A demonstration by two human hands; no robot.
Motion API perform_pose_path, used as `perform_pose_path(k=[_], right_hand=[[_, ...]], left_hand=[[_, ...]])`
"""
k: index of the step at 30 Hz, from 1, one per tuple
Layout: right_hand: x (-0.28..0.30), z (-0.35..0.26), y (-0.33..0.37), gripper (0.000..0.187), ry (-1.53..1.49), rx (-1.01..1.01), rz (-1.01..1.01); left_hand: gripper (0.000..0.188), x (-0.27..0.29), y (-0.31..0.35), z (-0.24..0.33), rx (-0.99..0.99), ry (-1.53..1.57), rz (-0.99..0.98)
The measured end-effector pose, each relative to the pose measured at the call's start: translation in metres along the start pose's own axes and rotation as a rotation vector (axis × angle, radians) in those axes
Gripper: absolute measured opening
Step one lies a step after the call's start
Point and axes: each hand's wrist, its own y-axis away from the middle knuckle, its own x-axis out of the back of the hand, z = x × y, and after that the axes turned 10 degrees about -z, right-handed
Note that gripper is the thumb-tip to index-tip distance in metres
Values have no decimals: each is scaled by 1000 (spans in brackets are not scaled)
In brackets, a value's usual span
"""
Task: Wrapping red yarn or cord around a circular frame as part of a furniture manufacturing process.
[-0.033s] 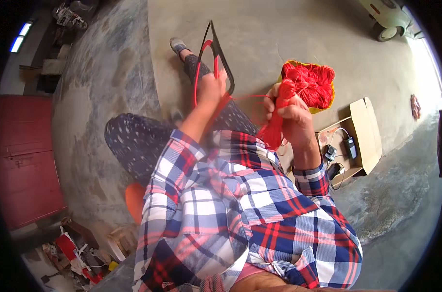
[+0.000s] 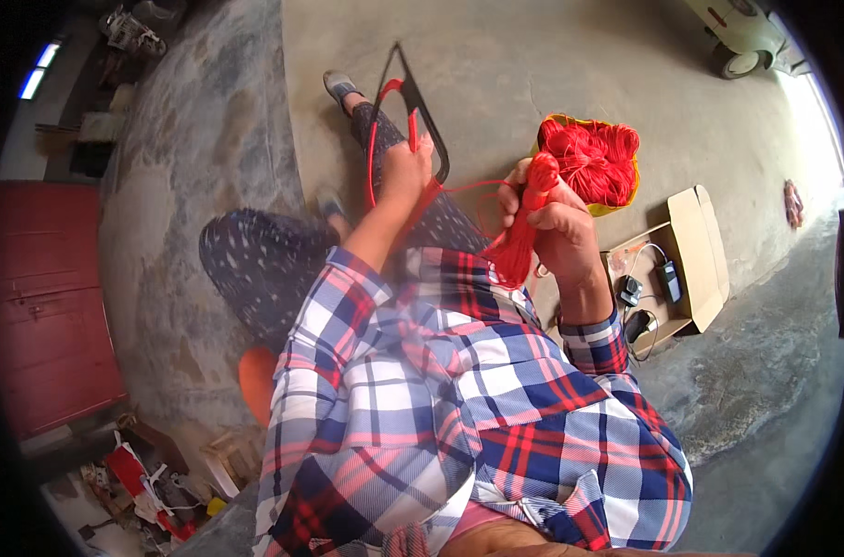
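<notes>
My right hand (image 2: 563, 223) is closed round a bundle of red cord (image 2: 524, 237), with its knotted head above the fingers and loose strands hanging below. My left hand (image 2: 409, 172) is closed on a narrow black frame (image 2: 428, 116), roughly triangular, with red strips or cord along it. A thin red strand (image 2: 473, 186) runs between the two hands. Just beyond my right hand stands a yellow-rimmed container heaped with red cord hanks (image 2: 594, 158). My left fingers are partly hidden, so their exact grip does not show.
An open cardboard box (image 2: 701, 251) with small black devices and cables lies to the right. My legs in dark speckled trousers (image 2: 255, 265) stretch ahead on the concrete floor. A red metal door (image 2: 55, 306) is at left, clutter (image 2: 148, 483) at lower left, and a pale vehicle (image 2: 742, 37) at far right.
The black frame has shifted slightly left at its tip. The cord bundle in my right hand has tilted a little, and the strand between the hands has changed its curve.
</notes>
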Motion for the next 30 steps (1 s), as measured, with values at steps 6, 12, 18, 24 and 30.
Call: perform_pose_path(k=[6,12,18,24,30], right_hand=[[8,11,-5,38,186,-100,-127],[-1,14,-10,40,269,-162,-23],[8,4,-20,33,442,-187,11],[10,-3,-46,31,558,-271,-368],[67,48,-83,25,2040,-267,-278]], left_hand=[[41,-4,-13,-55,230,353,-75],[41,-19,3,-63,377,829,-95],[29,4,44,-20,-519,-196,409],[19,20,74,6,-410,64,-58],[22,7,28,1,292,826,-285]])
